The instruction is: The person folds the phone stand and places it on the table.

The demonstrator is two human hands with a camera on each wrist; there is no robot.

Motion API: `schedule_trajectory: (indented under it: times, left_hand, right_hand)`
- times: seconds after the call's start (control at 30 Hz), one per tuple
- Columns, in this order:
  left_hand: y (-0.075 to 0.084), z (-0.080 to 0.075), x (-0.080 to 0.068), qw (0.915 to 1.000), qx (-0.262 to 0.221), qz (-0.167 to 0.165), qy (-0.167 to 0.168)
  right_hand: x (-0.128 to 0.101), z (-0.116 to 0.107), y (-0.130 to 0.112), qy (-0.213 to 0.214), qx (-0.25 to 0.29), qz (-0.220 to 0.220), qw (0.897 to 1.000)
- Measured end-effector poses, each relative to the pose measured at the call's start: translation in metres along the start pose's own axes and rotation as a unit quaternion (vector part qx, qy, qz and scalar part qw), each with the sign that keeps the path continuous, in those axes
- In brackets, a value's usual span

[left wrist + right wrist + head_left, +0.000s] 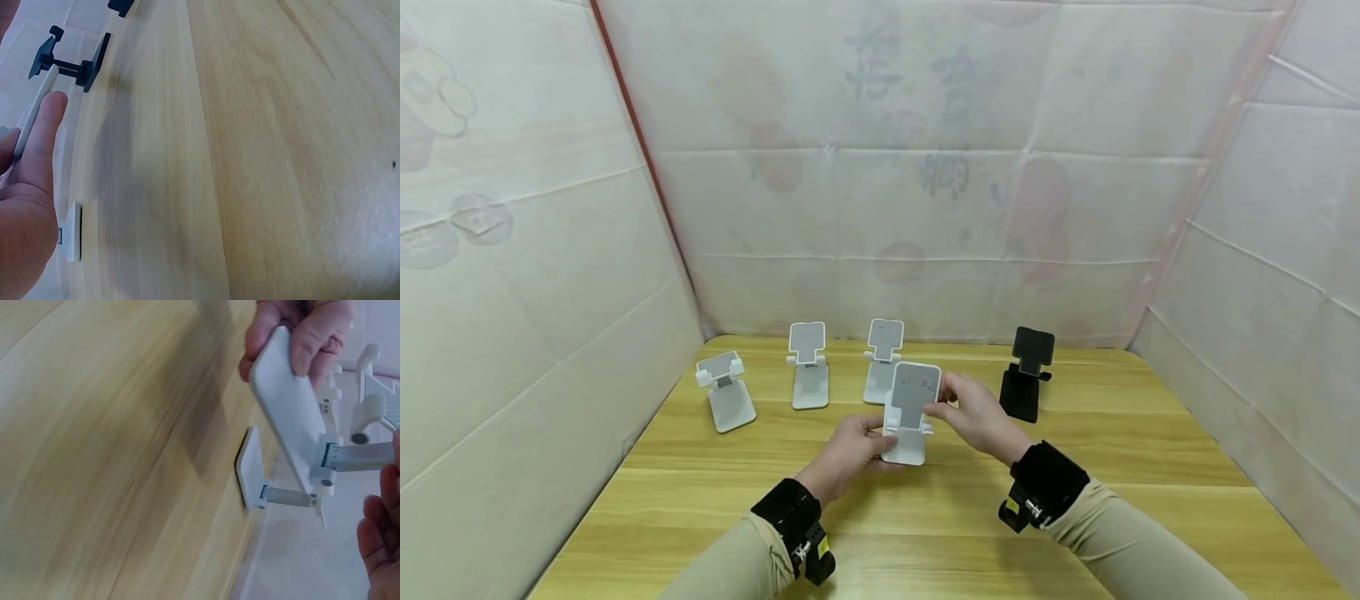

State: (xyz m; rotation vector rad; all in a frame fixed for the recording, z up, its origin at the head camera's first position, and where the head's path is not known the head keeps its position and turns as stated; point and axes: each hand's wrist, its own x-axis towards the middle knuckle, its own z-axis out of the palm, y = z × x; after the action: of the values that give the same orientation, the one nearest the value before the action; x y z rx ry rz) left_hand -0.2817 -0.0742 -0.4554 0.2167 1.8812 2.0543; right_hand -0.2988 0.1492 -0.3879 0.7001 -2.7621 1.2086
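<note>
Beige sleeves (1142,542) lie foremost; white stand (917,379) is held between left hand (848,448), pinching its base (912,448), and right hand (981,414), pinching its panel edge (938,383).

There are four white stands (913,392) (886,335) (810,387) (732,406), one black stand (1021,393), two hands (848,450) (983,417), one table (917,525).

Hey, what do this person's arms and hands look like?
Both arms wear beige sleeves. A wide black band wraps each wrist, carrying a small black device with a yellow mark and silvery part. The left hand and right hand are bare.
</note>
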Motion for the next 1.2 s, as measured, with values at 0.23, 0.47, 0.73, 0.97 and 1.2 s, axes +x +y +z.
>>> schedule_trajectory:
  times: [0.23, 0.47, 0.73, 0.97, 1.2]
  left_hand:
    - [0.001, 0.003, -0.002, 1.0000, -0.005, -0.001, -0.004]
    - [-0.001, 0.003, -0.002, 1.0000, -0.009, 0.000, -0.003]
    - [-0.001, 0.005, -0.004, 0.9999, -0.015, 0.000, -0.007]
    - [-0.002, 0.008, -0.006, 0.9998, -0.016, 0.004, -0.007]
    - [-0.003, 0.010, -0.004, 0.9998, -0.019, 0.007, -0.004]
  right_hand:
    - [-0.002, 0.003, 0.002, 0.029, -0.045, -0.043, 0.998]
    - [-0.001, 0.006, 0.007, 0.048, -0.066, -0.087, 0.993]
    - [0.000, 0.009, 0.010, 0.082, -0.106, -0.139, 0.981]
    - [0.000, 0.010, 0.012, 0.105, -0.146, -0.192, 0.965]
    - [0.001, 0.009, 0.015, 0.121, -0.193, -0.223, 0.948]
